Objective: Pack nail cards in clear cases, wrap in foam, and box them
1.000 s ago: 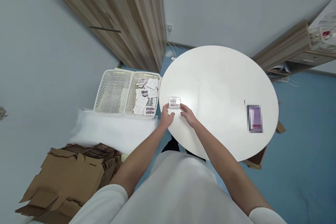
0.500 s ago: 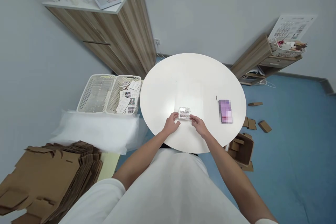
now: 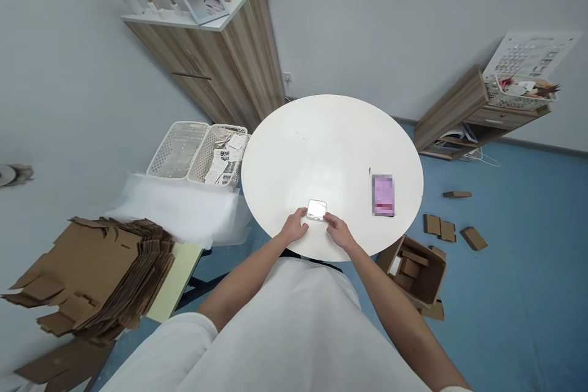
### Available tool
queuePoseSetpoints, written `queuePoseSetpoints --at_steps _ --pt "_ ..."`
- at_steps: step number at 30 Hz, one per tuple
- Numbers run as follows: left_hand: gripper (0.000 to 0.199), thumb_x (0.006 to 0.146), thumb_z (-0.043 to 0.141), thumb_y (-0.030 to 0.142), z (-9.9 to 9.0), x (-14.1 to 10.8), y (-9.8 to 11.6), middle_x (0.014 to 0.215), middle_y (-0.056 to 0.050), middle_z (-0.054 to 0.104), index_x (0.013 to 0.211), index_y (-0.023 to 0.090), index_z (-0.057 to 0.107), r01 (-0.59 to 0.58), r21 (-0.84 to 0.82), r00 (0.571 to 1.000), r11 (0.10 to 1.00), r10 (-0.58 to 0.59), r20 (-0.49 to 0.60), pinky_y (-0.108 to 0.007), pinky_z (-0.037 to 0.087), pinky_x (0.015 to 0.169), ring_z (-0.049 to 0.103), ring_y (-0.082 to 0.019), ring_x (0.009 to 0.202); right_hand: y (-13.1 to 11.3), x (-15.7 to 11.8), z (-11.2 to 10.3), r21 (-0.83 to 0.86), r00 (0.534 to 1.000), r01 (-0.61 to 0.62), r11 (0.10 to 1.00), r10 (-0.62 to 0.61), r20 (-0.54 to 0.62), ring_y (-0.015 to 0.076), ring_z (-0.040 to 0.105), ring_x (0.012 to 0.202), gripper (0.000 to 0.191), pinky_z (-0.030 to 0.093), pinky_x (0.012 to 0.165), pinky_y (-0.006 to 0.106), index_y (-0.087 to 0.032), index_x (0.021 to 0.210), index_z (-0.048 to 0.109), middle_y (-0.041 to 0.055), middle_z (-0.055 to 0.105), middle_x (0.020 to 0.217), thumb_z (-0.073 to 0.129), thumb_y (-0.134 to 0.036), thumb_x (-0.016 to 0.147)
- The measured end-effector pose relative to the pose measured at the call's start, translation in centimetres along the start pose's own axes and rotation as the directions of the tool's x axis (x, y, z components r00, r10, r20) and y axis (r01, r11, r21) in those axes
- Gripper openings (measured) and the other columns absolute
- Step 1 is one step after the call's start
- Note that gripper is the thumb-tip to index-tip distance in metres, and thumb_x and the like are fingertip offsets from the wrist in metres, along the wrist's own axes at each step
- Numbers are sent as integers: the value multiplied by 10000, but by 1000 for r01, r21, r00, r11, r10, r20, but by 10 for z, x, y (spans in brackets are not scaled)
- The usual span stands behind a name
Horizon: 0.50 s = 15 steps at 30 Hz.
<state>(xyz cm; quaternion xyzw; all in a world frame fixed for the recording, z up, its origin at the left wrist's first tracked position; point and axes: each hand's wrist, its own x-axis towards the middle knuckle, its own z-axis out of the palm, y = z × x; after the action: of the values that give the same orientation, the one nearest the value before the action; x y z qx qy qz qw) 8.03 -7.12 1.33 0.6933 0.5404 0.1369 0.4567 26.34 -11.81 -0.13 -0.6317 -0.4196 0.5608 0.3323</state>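
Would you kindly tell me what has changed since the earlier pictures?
The clear case, between the left hand and right hand, has moved right, away from the left edge of the table. Its face now looks white, without the patterned rows; I cannot tell why. Both hands stay at it, and the purple item stays put.

small white-faced rectangular case [image 3: 316,209], perhaps flat on the table [image 3: 331,141]

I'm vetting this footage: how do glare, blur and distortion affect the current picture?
In the head view, bright white, likely glare, fills the small clear plastic case; same view, coarse pixelation masks the purple rectangular item on the round white table; same view, the brown wood-grain cabinet leans, probably wide-angle distortion; same view, left hand and right hand look fairly sharp.
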Motion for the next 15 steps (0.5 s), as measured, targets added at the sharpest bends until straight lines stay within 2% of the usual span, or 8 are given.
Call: queuePoseSetpoints --at_steps 3,5,8,12,15 --pt "514 682 453 89 -2 0 -2 1181 -68 524 1182 195 404 -57 76 998 995 57 -3 -368 397 913 479 -219 1104 0 -4 1 -151 998 53 987 -55 -5 182 432 1162 491 371 961 351 -214 1115 524 49 395 1318 425 -89 651" --pt "497 692 458 110 -3 -1 -5 1207 -79 493 1182 184 411 -97 127 994 987 102 -30 -387 371 940 448 -231 1126 -1 -10 2 -305 990 119 945 -134 -30 197 420 1160 455 375 946 370 -212 1127 505 65 396 1300 439 -124 685" --pt "442 697 460 123 -8 -6 -13 1169 -73 501 1134 191 450 -159 191 986 969 166 -22 -384 366 938 445 -226 1103 0 -25 8 -539 973 203 818 -229 19 228 442 1099 392 385 903 398 -217 1111 503 87 460 1197 507 -226 719" --pt "354 667 491 124 -19 -13 -23 1076 -67 529 1011 204 521 -239 262 971 935 228 69 -379 379 893 469 -229 1028 5 -39 18 -760 963 265 593 -196 183 281 444 1035 445 375 841 422 -234 1064 524 102 478 1158 642 -309 642" --pt "329 647 557 176 -26 -16 -27 1077 -74 521 973 216 546 -291 279 955 915 263 135 -390 358 893 449 -253 1045 8 -38 23 -819 961 270 507 -191 198 273 452 996 306 371 810 397 -225 984 557 101 488 1140 605 -286 688"
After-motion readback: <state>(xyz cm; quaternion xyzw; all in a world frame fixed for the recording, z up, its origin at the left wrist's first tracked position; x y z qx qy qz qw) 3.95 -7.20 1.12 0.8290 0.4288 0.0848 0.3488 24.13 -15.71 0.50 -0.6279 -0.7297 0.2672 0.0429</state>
